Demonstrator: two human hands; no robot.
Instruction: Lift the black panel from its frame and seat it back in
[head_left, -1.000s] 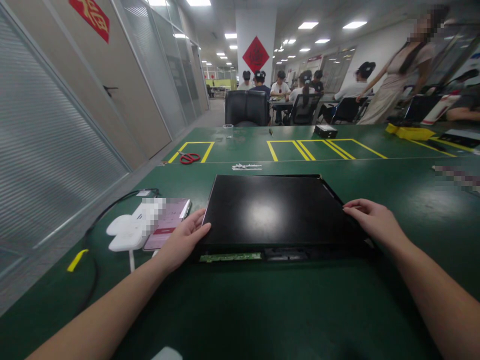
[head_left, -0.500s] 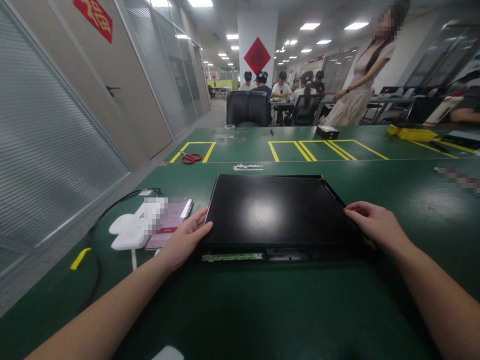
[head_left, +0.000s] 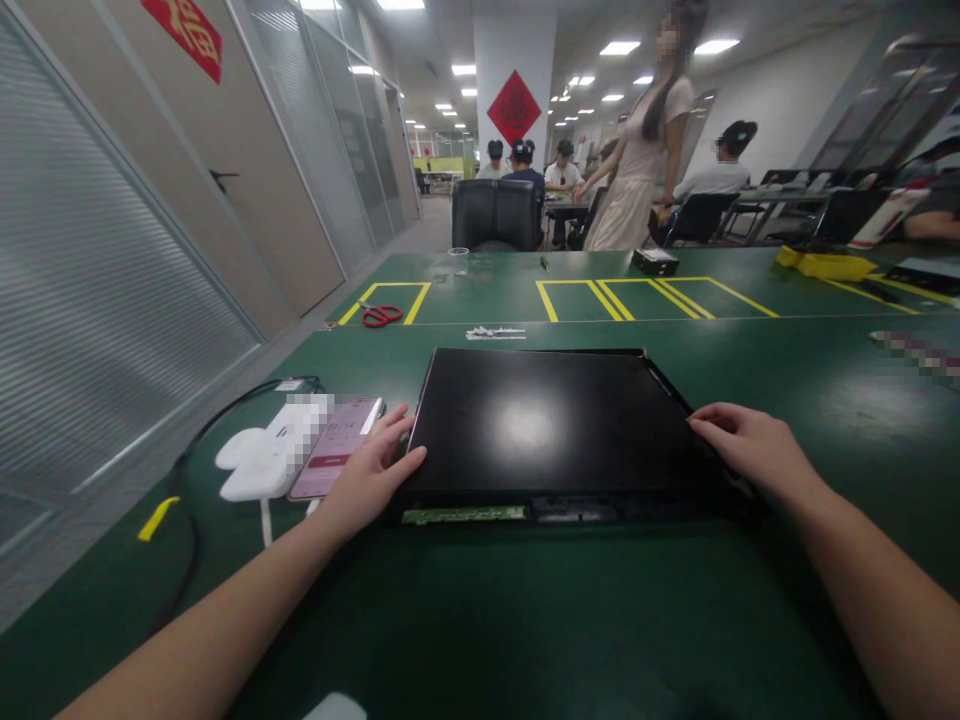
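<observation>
A dark, glossy display panel (head_left: 525,425) lies flat in a black frame (head_left: 664,385) on the green table. The panel sits a little askew, with the frame showing along its right and near sides. A green circuit strip (head_left: 463,515) is visible along the near edge. At the panel's left edge is my left hand (head_left: 375,460), its fingers spread and the thumb against the near left corner. My right hand (head_left: 750,445) pinches the right edge of the frame between thumb and fingers; its fingertips are partly hidden.
Left of the panel lie a phone (head_left: 334,450), a white charger-like device (head_left: 262,460) and a black cable (head_left: 196,520). Farther back are red-handled scissors (head_left: 382,316), white scraps (head_left: 495,333), a clear cup (head_left: 458,262) and a small black box (head_left: 655,262). A person walks beyond the table.
My left fingers have spread and loosened at the panel's left edge. The right hand and the panel stay put. The walking person in the background has moved left.
</observation>
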